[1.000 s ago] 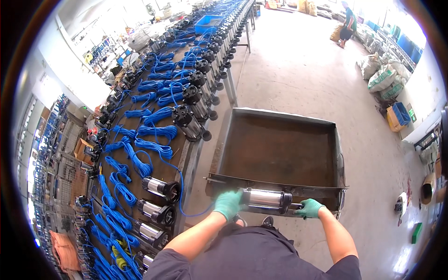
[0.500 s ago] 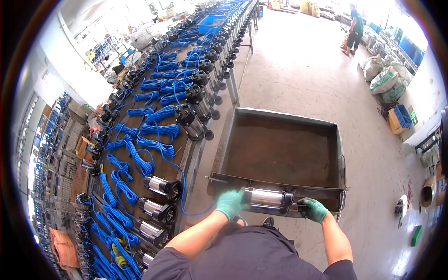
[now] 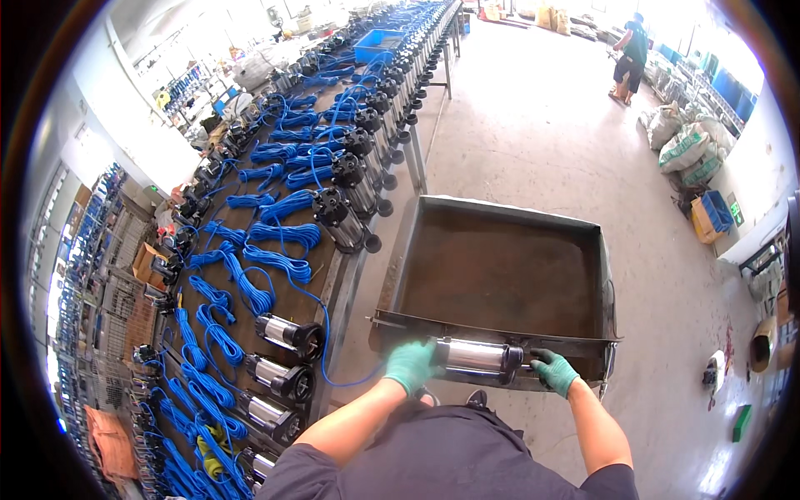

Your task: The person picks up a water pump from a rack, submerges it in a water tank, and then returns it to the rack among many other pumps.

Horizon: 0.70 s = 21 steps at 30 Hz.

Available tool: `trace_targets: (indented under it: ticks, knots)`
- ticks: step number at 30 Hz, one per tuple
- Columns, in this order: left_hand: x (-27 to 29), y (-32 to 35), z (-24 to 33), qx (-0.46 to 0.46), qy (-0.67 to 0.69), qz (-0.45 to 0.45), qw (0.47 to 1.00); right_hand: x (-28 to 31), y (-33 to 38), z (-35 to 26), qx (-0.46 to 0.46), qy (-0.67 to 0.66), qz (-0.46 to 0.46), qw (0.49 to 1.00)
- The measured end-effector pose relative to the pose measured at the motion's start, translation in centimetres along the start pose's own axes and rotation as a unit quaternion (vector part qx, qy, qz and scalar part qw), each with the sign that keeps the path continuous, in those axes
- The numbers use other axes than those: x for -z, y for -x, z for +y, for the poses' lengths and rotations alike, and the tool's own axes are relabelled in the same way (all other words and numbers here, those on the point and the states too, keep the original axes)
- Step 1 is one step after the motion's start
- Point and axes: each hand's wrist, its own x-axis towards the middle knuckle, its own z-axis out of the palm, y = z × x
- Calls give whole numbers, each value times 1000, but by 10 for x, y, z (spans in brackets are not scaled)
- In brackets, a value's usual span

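Observation:
I hold a shiny steel cylindrical pump [image 3: 473, 358] level in front of me, over the near rim of a rusty metal cart tray [image 3: 500, 275]. My left hand [image 3: 411, 365], in a green glove, grips its left end. My right hand [image 3: 553, 371], also green-gloved, grips its dark right end. A blue cable [image 3: 333, 367] runs from the pump's left end back to the bench. The tray's inside is bare brown metal.
A long bench [image 3: 275, 250] at my left carries several steel pumps [image 3: 287, 333] and coils of blue cable [image 3: 250, 283]. Concrete floor lies to the right, with sacks [image 3: 683, 146] and a blue crate [image 3: 717, 208]. A person [image 3: 629, 54] stands far off.
The pump and both hands have shifted slightly right along the tray's near rim. The distant person has moved a little left.

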Motion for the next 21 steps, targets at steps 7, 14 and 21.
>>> trace_targets:
  ticks: [7,14,21]
  knots:
    - [0,-1,1,-1,4,-1,1000,-5,-11,35,-4,-377,39,925]
    - [-2,16,-5,23,19,13,999,-23,8,7,110,-273,36,955]
    - [-39,8,-59,-21,136,258,956,-4,12,51,79,-313,198,925]
